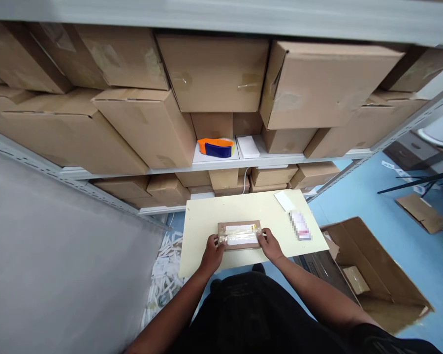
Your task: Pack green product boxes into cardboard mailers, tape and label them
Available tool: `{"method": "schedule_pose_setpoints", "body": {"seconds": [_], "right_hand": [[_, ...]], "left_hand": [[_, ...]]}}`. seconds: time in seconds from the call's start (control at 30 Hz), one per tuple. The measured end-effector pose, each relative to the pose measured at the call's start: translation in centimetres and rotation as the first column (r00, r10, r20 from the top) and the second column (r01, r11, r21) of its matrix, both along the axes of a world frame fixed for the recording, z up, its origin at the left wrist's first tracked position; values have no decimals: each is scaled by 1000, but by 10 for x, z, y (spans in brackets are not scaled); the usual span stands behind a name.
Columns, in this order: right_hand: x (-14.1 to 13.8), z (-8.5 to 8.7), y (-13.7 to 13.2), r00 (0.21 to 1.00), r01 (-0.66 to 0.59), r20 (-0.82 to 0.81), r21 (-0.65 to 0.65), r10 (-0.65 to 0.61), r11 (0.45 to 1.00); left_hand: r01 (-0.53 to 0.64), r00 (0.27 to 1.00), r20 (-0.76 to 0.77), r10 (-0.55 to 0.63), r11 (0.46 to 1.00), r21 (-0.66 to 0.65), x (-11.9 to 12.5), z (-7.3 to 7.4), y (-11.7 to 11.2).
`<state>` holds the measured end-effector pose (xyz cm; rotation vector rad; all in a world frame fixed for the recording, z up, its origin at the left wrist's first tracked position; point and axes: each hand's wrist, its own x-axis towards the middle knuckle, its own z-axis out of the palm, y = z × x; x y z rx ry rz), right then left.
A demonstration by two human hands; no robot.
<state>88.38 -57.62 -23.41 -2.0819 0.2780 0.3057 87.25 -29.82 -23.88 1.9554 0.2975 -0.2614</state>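
A small flat cardboard box (pixel 239 247) with white paper and clear tape across its top is at the near side of the pale yellow table (pixel 203 211). My left hand (pixel 213 253) grips its left end, fingers closed round the edge. At the opposite end my right hand (pixel 270 245) holds the box in the same way, thumb at the near edge. Whether the box rests on the tabletop or is slightly raised, I cannot tell. To the right lie a white card (pixel 284 201) and a small packet (pixel 300 226) that is blurred out.
Shelves with many cardboard boxes (pixel 214 73) rise behind the table. An orange and blue strap (pixel 216 148) and a white stack (pixel 248 147) sit on the middle shelf. A large open carton (pixel 376 260) stands at right. Paper scraps (pixel 166 268) cover the floor at left.
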Motion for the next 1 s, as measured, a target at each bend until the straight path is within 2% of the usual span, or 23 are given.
{"method": "schedule_pose_setpoints", "body": {"seconds": [0.17,0.27,0.37,0.47,0.53,0.6,0.7,0.77,0.83,0.93,1.0], "right_hand": [[-8,-3,4,997,68,-22,-57,-69,996],[-16,-1,3,991,130,-10,-80,-131,988],[-24,1,-4,989,146,-23,-92,-149,985],[-26,-1,-19,983,165,-68,-68,-170,984],[-23,-5,-33,971,207,-123,-8,-206,978],[-16,-10,-47,952,249,-200,73,-230,966],[-1,-19,-69,930,261,-308,169,-200,951],[8,-26,-84,919,246,-363,223,-154,943],[16,-32,-100,907,225,-410,289,-92,931],[24,-38,-124,896,163,-443,361,15,918],[29,-39,-140,902,93,-424,377,83,921]], "left_hand": [[91,996,-2,-91,996,-14,6,1,16],[103,993,43,-109,988,112,13,11,25],[126,962,203,-183,956,266,30,35,27],[285,880,275,-388,893,347,57,68,8],[397,818,262,-512,833,386,79,87,-20],[474,764,241,-599,773,421,102,98,-58],[593,681,123,-722,643,484,136,95,-129],[655,618,25,-786,533,536,158,79,-178],[689,571,-55,-819,442,574,179,58,-226],[706,535,-116,-837,367,606,205,22,-289],[706,505,-130,-853,322,631,220,1,-321]]}}
